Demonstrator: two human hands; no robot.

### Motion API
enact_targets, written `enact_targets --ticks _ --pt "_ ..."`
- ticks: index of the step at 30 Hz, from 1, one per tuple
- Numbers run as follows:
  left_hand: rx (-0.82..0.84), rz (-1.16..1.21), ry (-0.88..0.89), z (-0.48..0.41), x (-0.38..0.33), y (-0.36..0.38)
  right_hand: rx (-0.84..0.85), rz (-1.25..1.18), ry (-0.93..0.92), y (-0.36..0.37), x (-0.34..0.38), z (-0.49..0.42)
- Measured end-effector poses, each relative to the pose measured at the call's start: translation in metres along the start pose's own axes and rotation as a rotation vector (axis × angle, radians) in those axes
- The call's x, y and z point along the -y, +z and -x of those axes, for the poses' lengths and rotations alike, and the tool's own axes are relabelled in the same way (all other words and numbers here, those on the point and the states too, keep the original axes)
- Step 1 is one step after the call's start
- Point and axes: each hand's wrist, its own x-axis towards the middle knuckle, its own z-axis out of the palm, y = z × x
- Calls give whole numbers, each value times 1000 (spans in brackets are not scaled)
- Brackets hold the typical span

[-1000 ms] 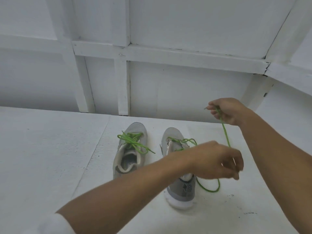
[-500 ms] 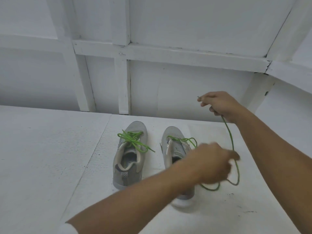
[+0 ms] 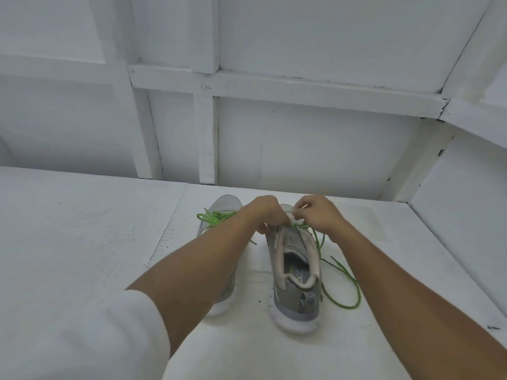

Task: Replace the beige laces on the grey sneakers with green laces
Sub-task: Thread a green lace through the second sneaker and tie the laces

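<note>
Two grey sneakers stand side by side on the white surface, toes pointing away from me. The right sneaker point(image 3: 296, 281) has a green lace point(image 3: 343, 286) threaded near its toe, and the loose end trails in a loop to its right. My left hand point(image 3: 263, 212) and my right hand point(image 3: 315, 212) are together over the front eyelets of that shoe, fingers curled, pinching the green lace. The left sneaker point(image 3: 225, 204) carries a green lace point(image 3: 211, 216) and lies mostly hidden under my left forearm.
The white table point(image 3: 82, 242) runs to a white panelled wall point(image 3: 274, 133) just behind the shoes. A raised white side panel point(image 3: 452, 229) closes off the right.
Both hands came down from holding the lace up at the right and now meet over the right sneaker's front eyelets. The lace loop has dropped onto the table.
</note>
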Motion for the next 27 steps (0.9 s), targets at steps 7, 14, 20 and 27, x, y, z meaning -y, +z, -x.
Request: enact_targets --ticks 7,14,20,27 --pt "83 282 -98 -10 13 -1 12 7 34 18 -6 1" --pt "141 417 -118 -12 22 -5 29 12 44 21 -6 4" --pt "178 437 -131 -16 26 -3 30 8 55 22 -6 5" --pt "197 495 -141 -16 28 0 51 30 67 23 -4 6"
